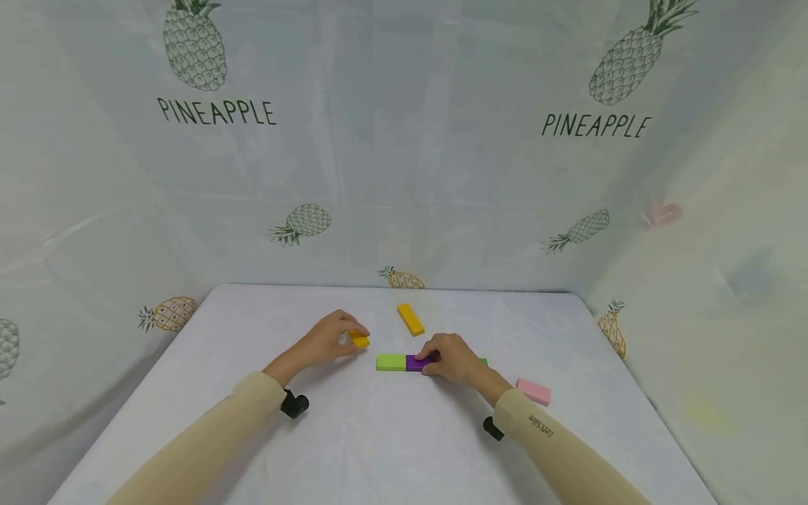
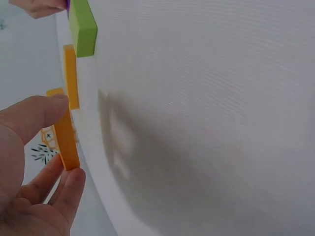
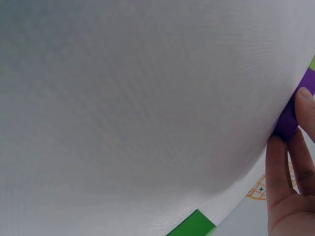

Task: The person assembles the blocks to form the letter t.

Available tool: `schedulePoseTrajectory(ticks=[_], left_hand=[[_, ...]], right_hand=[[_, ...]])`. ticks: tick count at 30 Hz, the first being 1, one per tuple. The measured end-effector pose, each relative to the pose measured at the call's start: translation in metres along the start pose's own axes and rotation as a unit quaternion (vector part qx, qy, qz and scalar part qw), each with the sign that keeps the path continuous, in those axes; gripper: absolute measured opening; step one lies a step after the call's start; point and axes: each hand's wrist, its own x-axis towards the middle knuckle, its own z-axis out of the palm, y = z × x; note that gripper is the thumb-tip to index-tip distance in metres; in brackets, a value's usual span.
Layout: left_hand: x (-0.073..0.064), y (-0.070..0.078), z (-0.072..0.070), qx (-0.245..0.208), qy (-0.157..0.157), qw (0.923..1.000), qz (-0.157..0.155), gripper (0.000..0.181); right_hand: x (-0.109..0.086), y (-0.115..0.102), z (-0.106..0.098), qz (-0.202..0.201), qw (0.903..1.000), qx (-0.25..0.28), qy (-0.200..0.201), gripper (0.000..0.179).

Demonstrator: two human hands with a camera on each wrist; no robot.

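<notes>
My left hand (image 1: 328, 341) pinches a yellow-orange block (image 2: 67, 140) by its ends, between thumb and fingertips; it hangs above the table, its shadow below. In the head view that block (image 1: 360, 339) is partly covered by the fingers. To the right, my right hand (image 1: 451, 358) grips a purple block (image 1: 416, 362) lying on the table, thumb on one side and fingers at its end in the right wrist view. A light green block (image 1: 391, 362) lies end to end with the purple one, on its left.
Another yellow block (image 1: 411, 320) lies at an angle behind the row. A darker green block (image 3: 193, 225) sits right of the purple one, mostly hidden by the right hand in the head view. A pink block (image 1: 534, 391) lies near the right forearm. Pineapple-print cloth surrounds the white table (image 1: 328, 449).
</notes>
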Motion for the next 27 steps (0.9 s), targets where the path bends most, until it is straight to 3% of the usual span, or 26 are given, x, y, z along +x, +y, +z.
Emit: schedulePoseTrajectory(ticks=[14,27], left_hand=[[0.031,0.024,0.003,-0.006,-0.063,0.9954,0.072,0.03],[0.052,0.023,0.015,-0.006,-0.093,0.9906,0.1,0.03]], right_hand=[[0.002,0.0,0.0,-0.004,0.9999,0.01,-0.001,0.019],[0.001,-0.003,-0.001,0.005,1.0,-0.001,0.005,0.018]])
